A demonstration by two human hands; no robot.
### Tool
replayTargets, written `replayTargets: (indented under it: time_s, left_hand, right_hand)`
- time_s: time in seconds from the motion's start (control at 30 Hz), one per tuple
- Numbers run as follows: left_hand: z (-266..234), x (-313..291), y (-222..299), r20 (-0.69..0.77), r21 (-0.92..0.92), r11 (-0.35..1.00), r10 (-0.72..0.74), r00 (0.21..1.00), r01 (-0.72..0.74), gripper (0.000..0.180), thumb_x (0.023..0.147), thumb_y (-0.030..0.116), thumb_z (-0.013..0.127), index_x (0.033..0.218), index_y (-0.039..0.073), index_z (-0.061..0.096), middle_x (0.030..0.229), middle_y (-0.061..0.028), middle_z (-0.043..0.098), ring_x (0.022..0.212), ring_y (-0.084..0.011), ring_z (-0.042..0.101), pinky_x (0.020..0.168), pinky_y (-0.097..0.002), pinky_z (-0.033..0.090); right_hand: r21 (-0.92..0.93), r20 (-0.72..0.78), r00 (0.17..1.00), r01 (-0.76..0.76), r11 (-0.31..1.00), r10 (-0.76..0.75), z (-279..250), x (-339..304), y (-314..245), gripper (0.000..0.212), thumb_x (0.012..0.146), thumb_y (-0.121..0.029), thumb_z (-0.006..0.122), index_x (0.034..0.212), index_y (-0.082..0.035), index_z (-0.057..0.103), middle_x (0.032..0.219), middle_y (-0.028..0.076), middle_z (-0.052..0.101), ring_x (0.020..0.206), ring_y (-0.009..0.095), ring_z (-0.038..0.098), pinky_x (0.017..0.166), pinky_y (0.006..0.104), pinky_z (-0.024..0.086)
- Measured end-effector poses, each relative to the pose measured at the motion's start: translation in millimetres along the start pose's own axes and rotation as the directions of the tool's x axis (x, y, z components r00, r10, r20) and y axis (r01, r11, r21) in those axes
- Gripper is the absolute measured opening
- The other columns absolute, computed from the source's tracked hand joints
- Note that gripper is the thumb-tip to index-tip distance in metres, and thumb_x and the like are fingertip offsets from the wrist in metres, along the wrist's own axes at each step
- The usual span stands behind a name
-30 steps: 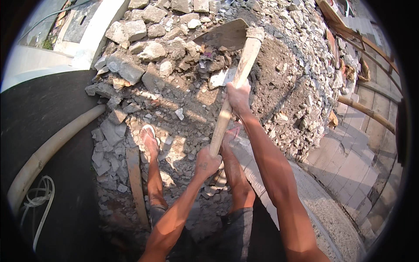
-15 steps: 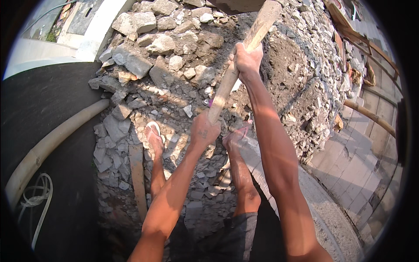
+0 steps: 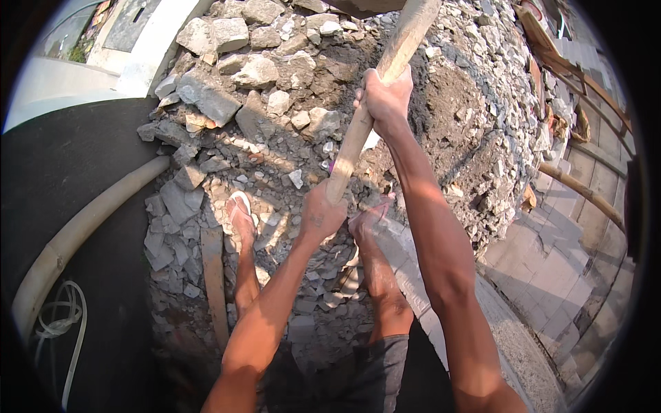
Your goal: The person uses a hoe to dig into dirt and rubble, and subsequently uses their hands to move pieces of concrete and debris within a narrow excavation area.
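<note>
Both my hands grip the thick wooden handle of a hoe (image 3: 358, 138), which slants up and away to the right. My left hand (image 3: 323, 210) is wrapped round its lower end, while my right hand (image 3: 387, 93) holds it higher up. At the top edge of the picture, the broad dark hoe head (image 3: 365, 5) is mostly cut off. Under the handle lies loose soil (image 3: 337, 76) mixed with broken concrete. Large grey chunks (image 3: 255, 69) are heaped at the far left of it.
My feet, in flip-flops (image 3: 241, 199), stand on rubble. Along the left runs a bamboo pole (image 3: 89, 224), near a coiled clear hose (image 3: 65, 313). A concrete edge (image 3: 509, 330) curves at the lower right, beside grey paving (image 3: 544, 261). Gravel (image 3: 496, 124) is piled to the right.
Both hands keep their grip, and the handle has barely shifted, slightly upward in the picture. The surroundings are slightly displaced in view.
</note>
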State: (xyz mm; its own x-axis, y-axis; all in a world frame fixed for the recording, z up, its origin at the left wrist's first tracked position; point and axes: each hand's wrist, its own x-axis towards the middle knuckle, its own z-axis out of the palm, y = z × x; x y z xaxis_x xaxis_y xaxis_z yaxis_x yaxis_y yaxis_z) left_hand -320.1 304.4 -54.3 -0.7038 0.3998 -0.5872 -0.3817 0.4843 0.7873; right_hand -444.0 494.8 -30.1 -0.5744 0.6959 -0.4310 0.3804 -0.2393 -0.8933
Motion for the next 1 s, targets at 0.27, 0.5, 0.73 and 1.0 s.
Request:
replayTargets:
  time_s: [0.27,0.5,0.73,1.0]
  left_hand:
    - [32,-68,-29,0.205,0.01,0.989,-0.148,0.968,0.149,0.029,0.075,0.014,0.068,0.099,-0.002,0.066,0.086,-0.0258,0.069,0.084,-0.0432,0.069,0.072,-0.0458,0.054]
    - [45,-146,-34,0.228,0.263,0.96,-0.163,0.96,0.101,0.03,0.075,0.009,0.065,0.103,-0.002,0.064,0.08,-0.0229,0.067,0.08,-0.0418,0.069,0.069,-0.0452,0.052]
    - [11,-22,-15,0.166,0.007,0.996,-0.088,0.982,0.088,0.028,0.076,0.013,0.065,0.099,-0.004,0.064,0.082,-0.0255,0.068,0.082,-0.0439,0.068,0.072,-0.0464,0.053]
    - [5,-162,-83,0.219,0.218,0.864,-0.496,0.84,0.453,0.031,0.075,0.015,0.069,0.099,-0.004,0.067,0.089,-0.0267,0.07,0.088,-0.0417,0.07,0.076,-0.0463,0.053]
  right_hand:
    - [-0.216,-0.11,0.992,-0.087,0.973,0.064,-65,-35,62,0.035,0.085,-0.002,0.064,0.112,0.006,0.044,0.073,0.01,0.059,0.048,0.018,0.058,0.041,0.0336,0.049]
    - [-0.158,-0.116,0.992,-0.07,0.985,0.052,-94,-108,36,0.035,0.087,0.003,0.059,0.119,0.004,0.043,0.079,0.01,0.057,0.05,0.017,0.057,0.042,0.0303,0.048]
    - [-0.128,-0.077,0.995,-0.076,0.989,0.066,-25,-3,29,0.026,0.093,-0.008,0.063,0.105,0.006,0.045,0.073,0.008,0.057,0.051,0.017,0.057,0.043,0.0318,0.052]
    - [-0.079,-0.194,0.883,-0.449,0.89,0.428,-74,-138,173,0.028,0.086,-0.002,0.064,0.107,0.004,0.046,0.07,0.009,0.057,0.044,0.018,0.057,0.038,0.0339,0.05]
